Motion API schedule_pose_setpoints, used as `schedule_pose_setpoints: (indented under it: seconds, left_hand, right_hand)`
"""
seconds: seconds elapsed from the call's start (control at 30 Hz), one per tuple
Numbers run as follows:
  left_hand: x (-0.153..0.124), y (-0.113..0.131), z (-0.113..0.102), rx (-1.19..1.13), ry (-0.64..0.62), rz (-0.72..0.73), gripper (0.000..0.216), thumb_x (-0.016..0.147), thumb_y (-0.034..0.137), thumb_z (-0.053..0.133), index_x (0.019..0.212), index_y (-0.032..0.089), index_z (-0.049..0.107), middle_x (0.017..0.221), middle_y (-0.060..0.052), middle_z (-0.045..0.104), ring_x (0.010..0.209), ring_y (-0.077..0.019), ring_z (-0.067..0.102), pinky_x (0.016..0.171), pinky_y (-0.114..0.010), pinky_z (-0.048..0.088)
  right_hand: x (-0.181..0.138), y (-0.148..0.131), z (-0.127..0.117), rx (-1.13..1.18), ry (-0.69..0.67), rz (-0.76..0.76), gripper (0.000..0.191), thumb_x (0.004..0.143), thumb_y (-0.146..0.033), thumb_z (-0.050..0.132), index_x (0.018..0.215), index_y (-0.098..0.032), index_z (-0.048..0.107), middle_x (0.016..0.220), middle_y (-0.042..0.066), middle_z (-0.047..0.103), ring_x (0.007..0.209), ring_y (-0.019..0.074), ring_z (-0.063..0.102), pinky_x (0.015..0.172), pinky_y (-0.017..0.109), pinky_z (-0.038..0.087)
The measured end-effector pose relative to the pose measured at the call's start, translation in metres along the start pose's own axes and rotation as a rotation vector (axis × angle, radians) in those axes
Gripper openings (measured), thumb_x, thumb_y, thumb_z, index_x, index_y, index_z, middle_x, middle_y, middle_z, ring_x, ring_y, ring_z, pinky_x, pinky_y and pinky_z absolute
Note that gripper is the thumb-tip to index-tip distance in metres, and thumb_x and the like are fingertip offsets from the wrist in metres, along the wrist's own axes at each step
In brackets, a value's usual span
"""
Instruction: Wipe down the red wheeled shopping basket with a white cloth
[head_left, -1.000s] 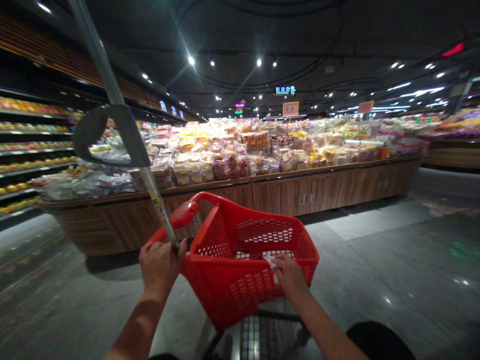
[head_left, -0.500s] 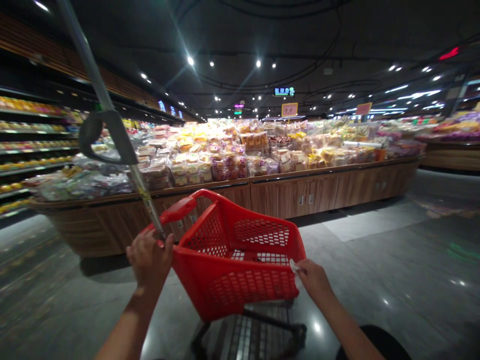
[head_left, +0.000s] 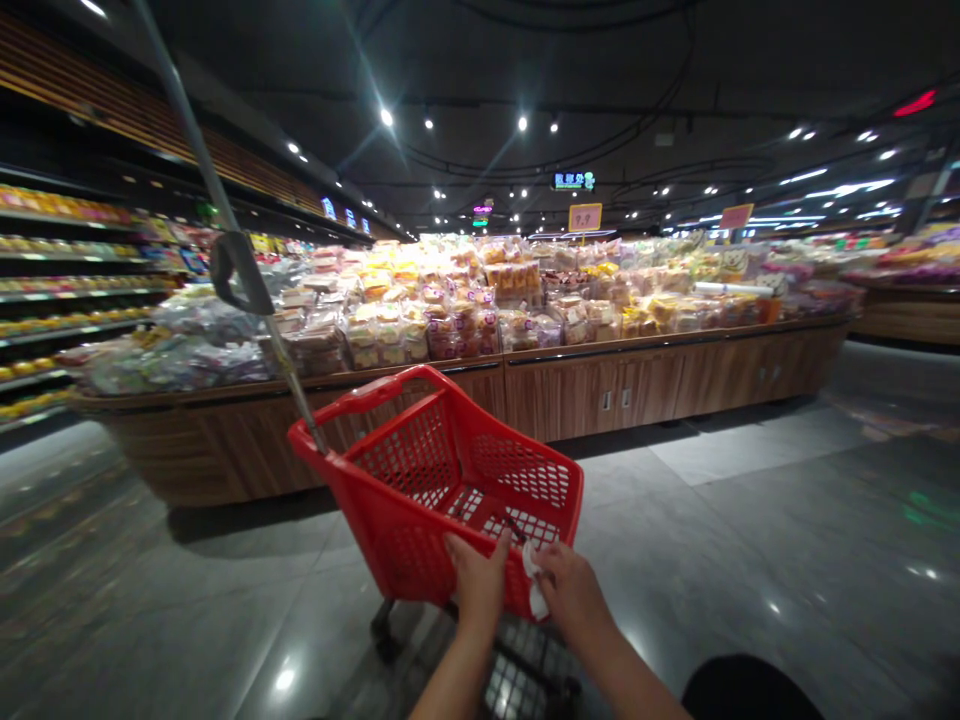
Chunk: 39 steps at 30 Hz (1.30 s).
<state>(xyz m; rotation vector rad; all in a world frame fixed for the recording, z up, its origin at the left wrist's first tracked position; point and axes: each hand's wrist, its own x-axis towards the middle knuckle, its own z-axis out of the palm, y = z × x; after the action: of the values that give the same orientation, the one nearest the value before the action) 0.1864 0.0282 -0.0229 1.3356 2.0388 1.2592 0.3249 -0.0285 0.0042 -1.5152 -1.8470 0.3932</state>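
A red plastic shopping cart (head_left: 390,540) with a mesh basket stands before me, turned at an angle. My left hand (head_left: 478,580) grips its near side wall, thumb up over the rim and the other fingers partly hidden. Beside it, my right hand (head_left: 574,590) is closed on a crumpled white tissue (head_left: 534,585), pressed at the basket's front corner. A grey pole (head_left: 187,130) with a dark grey handle-like piece (head_left: 241,275) rises from the cart's handle end, held by neither hand. Inside the basket only its mesh floor and a small dark item (head_left: 516,528) show.
Behind the cart runs a long wooden display counter (head_left: 585,395) heaped with packaged baked goods (head_left: 457,310). Lit shelves (head_left: 67,290) of goods line the left. Price signs (head_left: 585,217) stand above the counter. Grey glossy floor (head_left: 712,560) stretches to the right.
My left hand has left the cart's handle end and moved right to the basket's side. The cart has swung slightly, its front coming left and nearer, my right hand moving with it.
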Motion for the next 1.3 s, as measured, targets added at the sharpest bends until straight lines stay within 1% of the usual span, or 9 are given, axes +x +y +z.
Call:
schedule_pose_setpoints:
  seconds: [0.13, 0.33, 0.47, 0.6, 0.67, 0.87, 1.0, 1.13, 1.3]
  left_hand:
    - [0.001, 0.001, 0.003, 0.015, -0.018, 0.025, 0.082, 0.079, 0.035, 0.048, 0.136, -0.006, 0.007, 0.145, -0.032, 0.007, 0.137, -0.0303, 0.005, 0.110, -0.039, 0.021]
    - [0.018, -0.003, -0.008, 0.025, -0.029, 0.037, 0.075, 0.078, 0.021, 0.044, 0.135, -0.006, 0.006, 0.145, -0.030, 0.010, 0.137, -0.0267, -0.002, 0.112, -0.035, 0.016]
    - [0.025, -0.004, -0.012, 0.031, -0.032, 0.019, 0.076, 0.075, 0.019, 0.047, 0.135, -0.007, 0.008, 0.144, -0.033, 0.009, 0.137, -0.0298, 0.007, 0.109, -0.036, 0.023]
    - [0.026, -0.009, -0.017, 0.034, -0.029, 0.015, 0.077, 0.074, 0.017, 0.048, 0.135, -0.005, 0.008, 0.145, -0.032, 0.009, 0.137, -0.0288, 0.007, 0.110, -0.037, 0.023]
    - [0.026, -0.013, -0.023, 0.032, -0.034, 0.029, 0.077, 0.073, 0.016, 0.049, 0.135, -0.007, 0.009, 0.144, -0.033, 0.009, 0.136, -0.0293, 0.007, 0.110, -0.037, 0.021]
    - [0.025, -0.025, -0.034, 0.015, -0.010, 0.052, 0.078, 0.071, 0.014, 0.049, 0.136, -0.005, 0.009, 0.145, -0.029, 0.014, 0.137, -0.0279, 0.010, 0.112, -0.037, 0.019]
    - [0.023, -0.030, -0.032, -0.006, 0.008, 0.052, 0.072, 0.077, 0.021, 0.046, 0.137, -0.001, 0.012, 0.146, -0.026, 0.017, 0.137, -0.0260, 0.013, 0.112, -0.037, 0.020]
    - [0.022, -0.029, -0.026, -0.018, 0.047, 0.043, 0.073, 0.083, 0.038, 0.042, 0.138, 0.000, 0.013, 0.145, -0.027, 0.018, 0.136, -0.0283, 0.014, 0.111, -0.041, 0.021]
    - [0.030, -0.027, -0.021, -0.010, 0.074, 0.033, 0.068, 0.081, 0.029, 0.041, 0.137, 0.002, 0.014, 0.143, -0.026, 0.024, 0.135, -0.0286, 0.020, 0.108, -0.043, 0.026]
  right_hand:
    - [0.000, -0.001, 0.002, -0.002, -0.053, -0.048, 0.036, 0.068, 0.000, 0.048, 0.085, -0.022, 0.071, 0.088, 0.004, 0.064, 0.084, 0.0151, 0.060, 0.077, 0.021, 0.043]
    - [0.012, 0.028, -0.022, -0.060, -0.006, 0.052, 0.032, 0.072, -0.004, 0.045, 0.081, -0.018, 0.072, 0.086, 0.006, 0.067, 0.083, 0.0168, 0.062, 0.079, 0.025, 0.044]
    - [0.003, 0.009, 0.003, 0.146, 0.071, -0.078, 0.034, 0.075, -0.004, 0.044, 0.090, -0.020, 0.071, 0.094, 0.006, 0.065, 0.089, 0.0162, 0.060, 0.082, 0.025, 0.046]
    - [-0.010, -0.016, 0.030, 0.250, 0.022, -0.197, 0.039, 0.070, -0.001, 0.045, 0.092, -0.021, 0.070, 0.093, 0.005, 0.064, 0.090, 0.0158, 0.060, 0.083, 0.026, 0.047]
    - [-0.008, -0.013, 0.024, 0.238, 0.031, -0.185, 0.038, 0.070, -0.002, 0.045, 0.092, -0.020, 0.070, 0.094, 0.005, 0.065, 0.091, 0.0164, 0.060, 0.085, 0.028, 0.047]
    - [0.013, 0.013, -0.018, 0.190, 0.312, -0.034, 0.026, 0.077, -0.017, 0.050, 0.093, -0.019, 0.069, 0.112, 0.010, 0.060, 0.101, 0.0222, 0.057, 0.088, 0.036, 0.046]
    - [0.003, 0.001, 0.005, 0.216, 0.136, -0.062, 0.032, 0.074, -0.009, 0.048, 0.096, -0.019, 0.069, 0.093, 0.007, 0.063, 0.088, 0.0190, 0.060, 0.082, 0.030, 0.048]
    - [-0.008, -0.015, 0.040, 0.210, 0.090, -0.075, 0.040, 0.068, 0.000, 0.044, 0.087, -0.019, 0.072, 0.084, 0.006, 0.059, 0.083, 0.0171, 0.059, 0.078, 0.027, 0.049]
    - [-0.012, -0.027, 0.053, 0.261, 0.051, -0.142, 0.048, 0.065, 0.004, 0.042, 0.093, -0.022, 0.071, 0.088, 0.004, 0.061, 0.085, 0.0156, 0.059, 0.080, 0.025, 0.048]
